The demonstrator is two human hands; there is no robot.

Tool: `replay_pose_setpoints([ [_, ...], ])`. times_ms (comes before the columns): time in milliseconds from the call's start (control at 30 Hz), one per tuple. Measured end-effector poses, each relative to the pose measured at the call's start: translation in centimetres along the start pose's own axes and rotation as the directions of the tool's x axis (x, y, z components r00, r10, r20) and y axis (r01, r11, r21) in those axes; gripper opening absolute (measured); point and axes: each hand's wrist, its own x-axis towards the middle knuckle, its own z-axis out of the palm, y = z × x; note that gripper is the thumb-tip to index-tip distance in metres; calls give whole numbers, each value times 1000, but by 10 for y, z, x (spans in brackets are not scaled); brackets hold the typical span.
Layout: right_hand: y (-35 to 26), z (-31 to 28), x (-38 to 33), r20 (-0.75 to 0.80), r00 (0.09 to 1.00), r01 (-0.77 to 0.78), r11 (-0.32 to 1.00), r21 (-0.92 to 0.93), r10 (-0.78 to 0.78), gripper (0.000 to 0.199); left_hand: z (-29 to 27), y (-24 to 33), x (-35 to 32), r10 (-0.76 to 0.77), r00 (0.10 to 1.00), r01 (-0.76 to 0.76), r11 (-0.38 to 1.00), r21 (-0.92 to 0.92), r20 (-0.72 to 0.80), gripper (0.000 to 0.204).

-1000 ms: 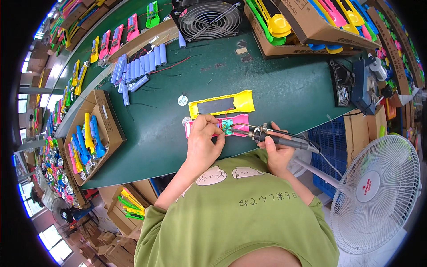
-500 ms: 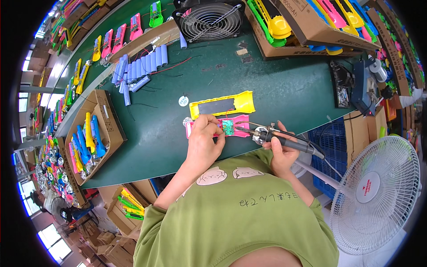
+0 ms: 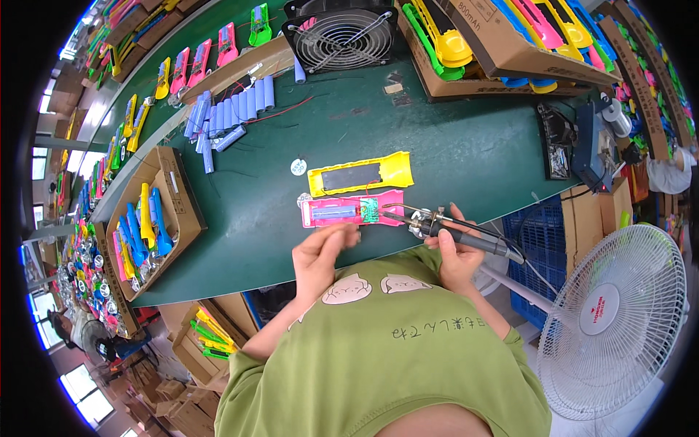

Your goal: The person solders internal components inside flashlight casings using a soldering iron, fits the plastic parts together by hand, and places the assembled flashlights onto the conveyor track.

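Note:
My right hand (image 3: 459,255) grips a soldering iron (image 3: 470,239) with a thin guide tube along it. The iron's tip points left, at the right end of a green circuit board (image 3: 370,210). That board sits in a pink plastic shell (image 3: 393,198), beside a blue cylindrical battery (image 3: 333,213). My left hand (image 3: 320,256) is just below the shell and apart from it. Its fingers are curled together and a little blurred; anything in them is hidden. Behind the pink shell lies a yellow shell (image 3: 397,170) with a dark panel inside; red wire runs between the two.
Loose blue batteries (image 3: 233,109) lie at the back left, near a black metal fan (image 3: 341,40). A cardboard box (image 3: 182,211) of coloured shells stands left, another box (image 3: 466,87) back right. A blue soldering station (image 3: 593,142) and a white fan (image 3: 611,320) are at right.
My left hand has drawn back from the pink shell toward me, uncovering the battery. The soldering iron has shifted slightly left and stays in my right hand.

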Motion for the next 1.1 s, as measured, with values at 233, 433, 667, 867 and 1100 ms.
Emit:
replay_pose_setpoints([
  [233,-9,11,-1,-72,988,-115,968,224,134,21,-44,-26,-25,-335,927,223,856,-466,-171,31],
  [433,-6,10,-1,-31,999,-28,995,92,31,21,-18,-1,14,729,668,-582,389,714,147,25],
  [667,-9,4,2,63,976,217,959,-180,-209,20,3,-4,22,570,742,-623,392,677,353,23],
  [867,-10,6,0,-5,984,174,972,-159,-177,19,3,-5,28,619,619,-713,185,676,484,28],
  [1100,-8,7,1,5,975,219,964,-153,-221,19,2,-8,30,598,583,-748,131,651,550,29],
])
